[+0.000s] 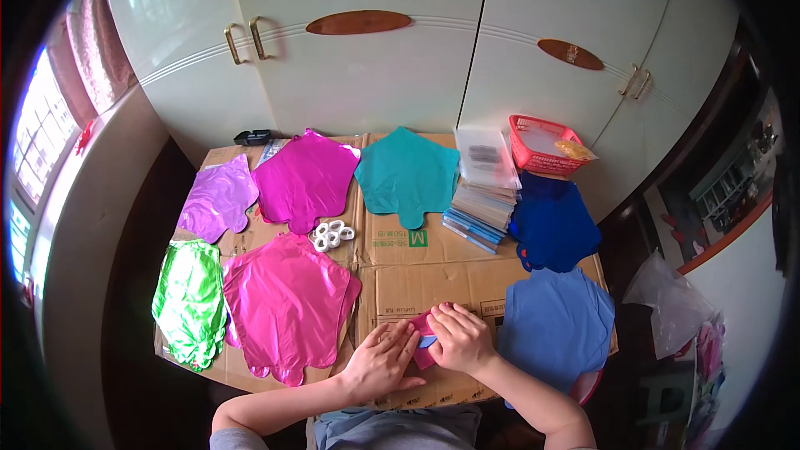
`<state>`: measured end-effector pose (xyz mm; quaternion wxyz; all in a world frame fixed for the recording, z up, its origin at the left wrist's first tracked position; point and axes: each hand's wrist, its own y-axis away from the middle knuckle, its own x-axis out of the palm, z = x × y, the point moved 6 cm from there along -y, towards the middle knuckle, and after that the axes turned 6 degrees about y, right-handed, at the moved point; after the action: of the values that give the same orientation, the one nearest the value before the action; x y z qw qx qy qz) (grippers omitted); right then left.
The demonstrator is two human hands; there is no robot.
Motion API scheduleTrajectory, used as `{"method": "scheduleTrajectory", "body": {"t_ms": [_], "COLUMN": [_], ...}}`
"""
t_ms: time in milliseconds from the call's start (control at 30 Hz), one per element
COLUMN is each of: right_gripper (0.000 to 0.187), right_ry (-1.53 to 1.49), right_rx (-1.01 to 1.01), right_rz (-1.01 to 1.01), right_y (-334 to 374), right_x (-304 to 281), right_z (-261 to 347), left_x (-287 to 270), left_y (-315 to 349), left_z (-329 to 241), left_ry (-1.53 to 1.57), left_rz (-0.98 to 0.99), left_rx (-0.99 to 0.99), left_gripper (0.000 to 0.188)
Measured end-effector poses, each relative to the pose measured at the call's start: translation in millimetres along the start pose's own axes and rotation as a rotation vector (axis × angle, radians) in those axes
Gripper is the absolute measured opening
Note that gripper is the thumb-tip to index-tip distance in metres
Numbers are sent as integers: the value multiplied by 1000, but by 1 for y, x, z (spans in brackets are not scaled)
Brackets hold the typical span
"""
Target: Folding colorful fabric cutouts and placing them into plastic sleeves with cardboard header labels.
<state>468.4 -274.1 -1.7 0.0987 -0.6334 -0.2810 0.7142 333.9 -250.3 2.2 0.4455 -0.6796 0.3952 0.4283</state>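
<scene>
Pink foil (424, 327): small folded piece, blue patch (427, 341) showing, on the cardboard (433, 283) near its front edge.
Left hand (382, 364): fingers straight and together, laid flat against the foil, not wrapped around it.
Right hand (460, 340): fingers bent over the foil; pads hidden, so I cannot tell whether they pinch it.
Feel: probably light, limp and slick, apt to slide or crease.
Hold: folded edges look best, pressed gently with flat fingertips.
Pink sheet (287, 300): cardboard's left half.
Teal sheet (407, 173): cardboard's back middle.
Pale-blue sheet (557, 321): cardboard's right front.
Packet stack (479, 212): cardboard's back right.
</scene>
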Motion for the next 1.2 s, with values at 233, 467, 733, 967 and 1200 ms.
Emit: {"method": "scheduleTrajectory", "body": {"t_ms": [233,467,733,967,1200], "right_gripper": [48,51,56,81,96], "right_ry": [-157,-152,-178,-113,25], "right_rx": [-38,-65,-56,-107,-70], "right_rz": [152,197,234,355,572], "right_y": [3,5,4,15,42], "right_x": [-2,1,0,-7,-15], "right_z": [3,3,3,10,36], "left_x": [-21,-19,-7,-14,-9], "left_y": [7,11,10,-13,-123], "left_z": [29,30,0,32,64], "left_ry": [354,62,74,165,-116], "left_rz": [-21,-42,68,-38,-216], "left_rx": [-177,-149,-33,28,126], "left_gripper": [55,50,63,40,36]}}
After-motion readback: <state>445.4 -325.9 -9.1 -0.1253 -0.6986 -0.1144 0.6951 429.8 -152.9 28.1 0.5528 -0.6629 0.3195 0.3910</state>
